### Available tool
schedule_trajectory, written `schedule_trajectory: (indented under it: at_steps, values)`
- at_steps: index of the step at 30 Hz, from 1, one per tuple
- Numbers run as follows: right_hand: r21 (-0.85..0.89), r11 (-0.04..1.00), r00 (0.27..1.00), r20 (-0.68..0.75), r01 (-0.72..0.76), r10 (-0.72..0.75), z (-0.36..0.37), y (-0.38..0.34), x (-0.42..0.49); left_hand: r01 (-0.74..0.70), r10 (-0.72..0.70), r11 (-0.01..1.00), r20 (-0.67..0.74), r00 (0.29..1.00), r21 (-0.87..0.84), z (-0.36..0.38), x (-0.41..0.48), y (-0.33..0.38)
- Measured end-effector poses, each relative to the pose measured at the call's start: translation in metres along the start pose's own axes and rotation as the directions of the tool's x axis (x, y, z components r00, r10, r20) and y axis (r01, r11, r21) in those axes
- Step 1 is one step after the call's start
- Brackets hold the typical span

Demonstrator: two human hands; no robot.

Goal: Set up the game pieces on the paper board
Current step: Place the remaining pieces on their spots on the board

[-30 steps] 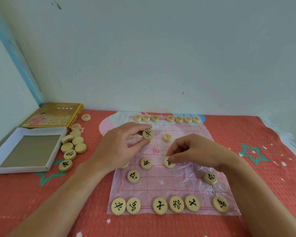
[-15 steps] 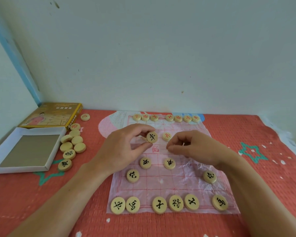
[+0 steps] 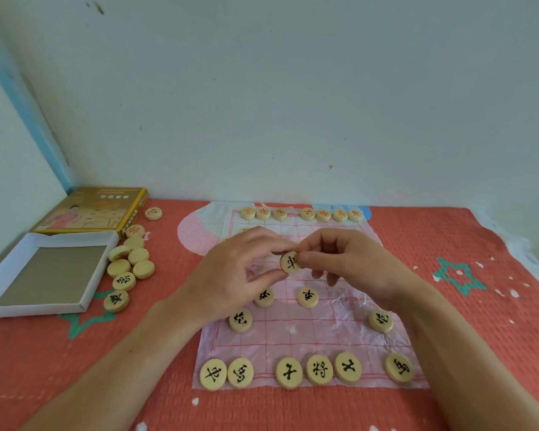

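A thin pink paper board (image 3: 339, 334) lies on the red mat. Above its middle, a round wooden piece with a black character (image 3: 290, 262) is raised and tilted toward me. My left hand (image 3: 234, 272) pinches it between thumb and fingers, and my right hand (image 3: 352, 265) pinches its right edge with its fingertips. Several black-lettered pieces (image 3: 319, 369) line the near edge of the board. Two more (image 3: 307, 297) sit in the middle, and one stands at each side (image 3: 381, 320). Red-lettered pieces (image 3: 307, 214) line the far edge.
A pile of loose pieces (image 3: 131, 262) lies left of the board. Beside it sit a white box tray (image 3: 44, 272) and a yellow box lid (image 3: 91, 211). The wall rises just behind the board, and a white fringe (image 3: 523, 253) edges the mat at right.
My right hand let go of the middle piece on the board and moved up and left to the piece in my left hand. My left hand lifted that piece slightly rightward.
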State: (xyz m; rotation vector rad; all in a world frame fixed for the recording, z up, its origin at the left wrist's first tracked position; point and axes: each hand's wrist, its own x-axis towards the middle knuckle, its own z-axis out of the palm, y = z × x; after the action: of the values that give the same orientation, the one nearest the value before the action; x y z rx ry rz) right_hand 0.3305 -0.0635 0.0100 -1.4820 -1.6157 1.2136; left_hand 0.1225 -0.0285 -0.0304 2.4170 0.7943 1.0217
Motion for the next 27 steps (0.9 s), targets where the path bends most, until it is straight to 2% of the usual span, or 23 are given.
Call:
schedule_trajectory:
  at_steps: [11,23,27]
  values:
    - [-0.021,0.999,0.999,-0.022,-0.037,0.036,-0.013,0.005,-0.014,0.027,-0.032,0.992,-0.036,0.999,-0.12,-0.001,-0.004,0.006]
    - [-0.05,0.976,0.97,-0.13,-0.212,0.204,-0.063,0.044,-0.097,-0.018,0.014,0.995,-0.045,0.999,-0.098,0.004,-0.004,0.006]
    - [-0.109,0.963,0.967,-0.102,-0.246,0.235,-0.069,0.048,-0.116,-0.028,0.023,0.995,-0.044,0.999,-0.097,0.004,-0.004,0.007]
